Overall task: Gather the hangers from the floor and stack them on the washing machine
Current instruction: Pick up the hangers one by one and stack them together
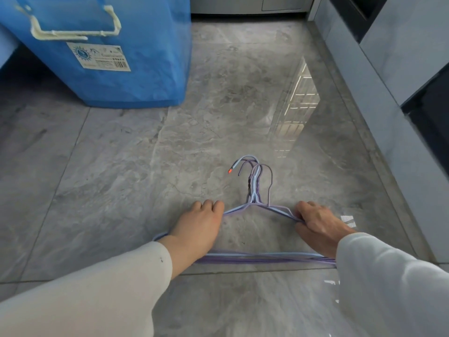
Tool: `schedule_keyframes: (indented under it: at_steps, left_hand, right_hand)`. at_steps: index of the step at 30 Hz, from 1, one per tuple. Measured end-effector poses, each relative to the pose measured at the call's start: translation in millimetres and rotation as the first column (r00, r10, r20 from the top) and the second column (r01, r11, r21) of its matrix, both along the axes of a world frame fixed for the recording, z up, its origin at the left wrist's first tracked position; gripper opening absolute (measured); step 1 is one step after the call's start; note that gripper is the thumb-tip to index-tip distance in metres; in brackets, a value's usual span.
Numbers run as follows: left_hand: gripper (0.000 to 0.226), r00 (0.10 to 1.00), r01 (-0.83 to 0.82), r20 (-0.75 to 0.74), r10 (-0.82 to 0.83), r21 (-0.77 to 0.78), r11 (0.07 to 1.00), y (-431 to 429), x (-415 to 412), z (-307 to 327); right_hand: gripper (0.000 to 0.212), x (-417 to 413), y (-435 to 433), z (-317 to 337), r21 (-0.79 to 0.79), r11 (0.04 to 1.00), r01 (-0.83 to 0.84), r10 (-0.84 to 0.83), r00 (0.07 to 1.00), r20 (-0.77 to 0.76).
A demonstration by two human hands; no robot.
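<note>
Several thin wire hangers [255, 258], pale blue and purple, lie bunched in one pile on the grey tiled floor [136, 171], hooks pointing away from me. My left hand [196, 227] lies over the pile's left shoulder, fingers curled down on the wires. My right hand [318, 227] is closed around the right shoulder of the pile. One hook tip is orange. The lower corners of the pile are hidden under my hands and white sleeves.
A large blue woven bag [116, 54] with pale handles stands on the floor at the far left. Grey cabinet fronts [388, 98] run along the right side. The base of a light-coloured appliance [247, 6] shows at the top edge.
</note>
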State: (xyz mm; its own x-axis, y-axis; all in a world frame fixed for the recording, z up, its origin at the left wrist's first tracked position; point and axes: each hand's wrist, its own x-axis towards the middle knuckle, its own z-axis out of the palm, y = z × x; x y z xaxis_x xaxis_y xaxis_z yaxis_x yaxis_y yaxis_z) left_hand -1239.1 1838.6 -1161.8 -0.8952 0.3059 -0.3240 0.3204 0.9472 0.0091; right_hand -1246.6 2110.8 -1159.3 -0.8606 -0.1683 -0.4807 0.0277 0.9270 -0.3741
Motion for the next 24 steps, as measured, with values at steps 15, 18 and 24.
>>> schedule_keyframes:
  at_steps: [15, 18, 24]
  left_hand:
    - [0.132, 0.975, 0.218, -0.072, -0.212, 0.093, 0.972, -27, 36, -7]
    - [0.129, 0.961, 0.256, -0.118, -0.25, 0.035, 0.966, -30, 32, -2]
    - [0.116, 0.993, 0.081, -0.089, -0.075, 0.062, 0.995, -38, 23, 18]
  right_hand:
    - [0.013, 7, -3, 31, -0.042, 0.998, 0.043, -0.039, 0.995, 0.089]
    - [0.014, 4, -2, 37, -0.062, 0.997, 0.052, -0.046, 0.995, 0.092]
    - [0.008, 2, -6, 54, -0.118, 0.993, 0.019, -0.02, 1.0, -0.008]
